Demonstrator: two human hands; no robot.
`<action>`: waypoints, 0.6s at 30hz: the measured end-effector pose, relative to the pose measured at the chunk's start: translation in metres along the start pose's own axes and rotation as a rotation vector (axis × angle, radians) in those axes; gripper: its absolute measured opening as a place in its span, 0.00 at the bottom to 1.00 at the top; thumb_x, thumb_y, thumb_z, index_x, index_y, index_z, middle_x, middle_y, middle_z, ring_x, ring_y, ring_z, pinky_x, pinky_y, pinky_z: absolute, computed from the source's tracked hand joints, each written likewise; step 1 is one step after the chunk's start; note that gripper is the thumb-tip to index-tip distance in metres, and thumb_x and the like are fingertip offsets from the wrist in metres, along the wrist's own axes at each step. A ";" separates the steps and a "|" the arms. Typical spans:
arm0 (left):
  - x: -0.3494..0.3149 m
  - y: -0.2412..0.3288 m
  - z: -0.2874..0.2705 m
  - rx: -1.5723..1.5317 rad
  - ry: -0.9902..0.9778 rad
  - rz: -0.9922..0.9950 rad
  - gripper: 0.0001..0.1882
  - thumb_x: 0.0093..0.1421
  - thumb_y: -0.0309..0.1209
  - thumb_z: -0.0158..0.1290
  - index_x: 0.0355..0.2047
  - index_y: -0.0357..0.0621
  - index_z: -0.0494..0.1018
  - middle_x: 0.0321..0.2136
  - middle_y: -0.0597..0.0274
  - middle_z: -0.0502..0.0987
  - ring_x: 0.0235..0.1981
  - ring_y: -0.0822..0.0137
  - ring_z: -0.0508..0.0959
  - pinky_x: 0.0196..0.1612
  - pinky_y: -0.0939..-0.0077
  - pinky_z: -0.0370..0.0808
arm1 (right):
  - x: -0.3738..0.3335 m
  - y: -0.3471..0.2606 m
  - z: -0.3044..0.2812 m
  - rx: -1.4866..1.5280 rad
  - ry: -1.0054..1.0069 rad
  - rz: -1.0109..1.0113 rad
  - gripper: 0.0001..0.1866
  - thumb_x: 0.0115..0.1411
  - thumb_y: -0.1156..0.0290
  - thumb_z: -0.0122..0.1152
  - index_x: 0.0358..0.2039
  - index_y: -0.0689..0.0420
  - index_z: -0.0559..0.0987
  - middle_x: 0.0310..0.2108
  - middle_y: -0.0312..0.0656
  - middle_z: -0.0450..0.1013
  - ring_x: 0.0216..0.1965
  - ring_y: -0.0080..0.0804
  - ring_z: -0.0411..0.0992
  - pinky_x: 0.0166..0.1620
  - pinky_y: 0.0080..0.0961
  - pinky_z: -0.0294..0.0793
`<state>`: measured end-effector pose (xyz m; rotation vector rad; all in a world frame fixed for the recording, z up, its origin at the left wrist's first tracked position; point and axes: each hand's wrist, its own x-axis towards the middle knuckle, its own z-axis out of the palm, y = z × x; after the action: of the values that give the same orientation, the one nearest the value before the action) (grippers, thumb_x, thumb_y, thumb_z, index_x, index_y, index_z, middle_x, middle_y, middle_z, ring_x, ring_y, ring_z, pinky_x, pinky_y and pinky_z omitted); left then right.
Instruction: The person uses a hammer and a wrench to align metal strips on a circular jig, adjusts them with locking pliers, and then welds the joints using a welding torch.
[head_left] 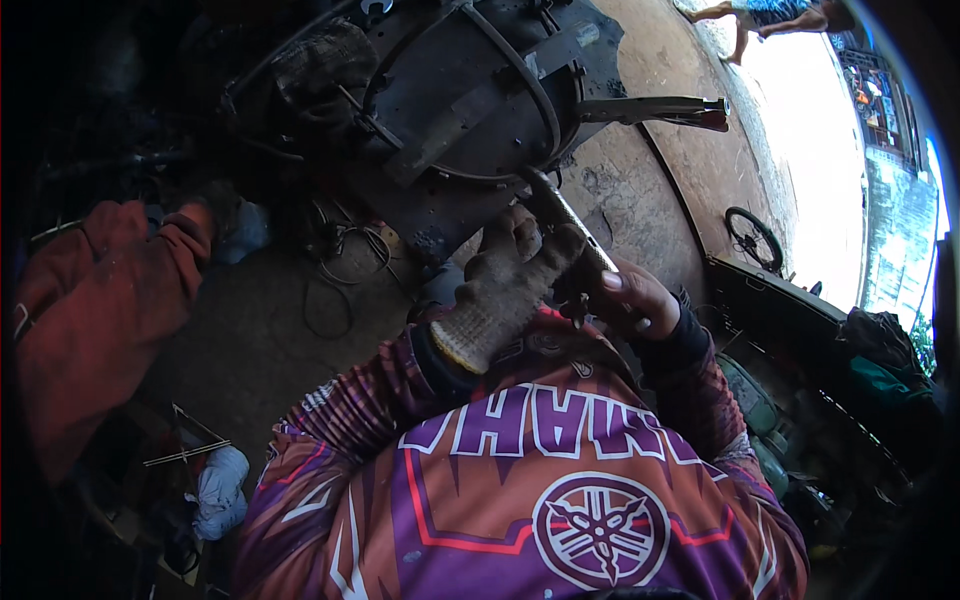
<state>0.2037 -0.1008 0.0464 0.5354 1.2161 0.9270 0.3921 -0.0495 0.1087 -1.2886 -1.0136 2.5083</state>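
A pair of locking pliers (565, 212) slants between both hands, its far end at the rim of a dark steel workpiece with a bent round-bar ring (515, 70). My right hand (640, 300), bare, is closed around the near end of the pliers. My left hand (510, 280), in a dirty knit glove, has its fingers curled against the side of the pliers. A second pair of locking pliers (655, 110) is clamped to the right edge of the workpiece and sticks out to the right. A flat bar (440, 140) lies across the ring.
Loose cable (355, 255) lies on the floor to the left, near a red-orange cloth (110, 300). A white rag (220, 490) is at the lower left. Right of me are a bicycle wheel (753, 238) and a green machine (750, 395). Another person (780, 15) is outside, far right.
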 end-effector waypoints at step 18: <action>-0.005 -0.004 -0.014 0.449 -0.192 0.498 0.20 0.62 0.24 0.53 0.55 0.38 0.66 0.42 0.52 0.76 0.42 0.65 0.79 0.42 0.72 0.77 | 0.018 -0.003 0.008 -0.147 0.215 0.098 0.18 0.68 0.56 0.48 0.42 0.58 0.75 0.36 0.36 0.72 0.39 0.28 0.70 0.47 0.30 0.68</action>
<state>0.1917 -0.1089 0.0423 1.3003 1.1358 0.9855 0.3743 -0.0435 0.1015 -1.6469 -1.1257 2.3337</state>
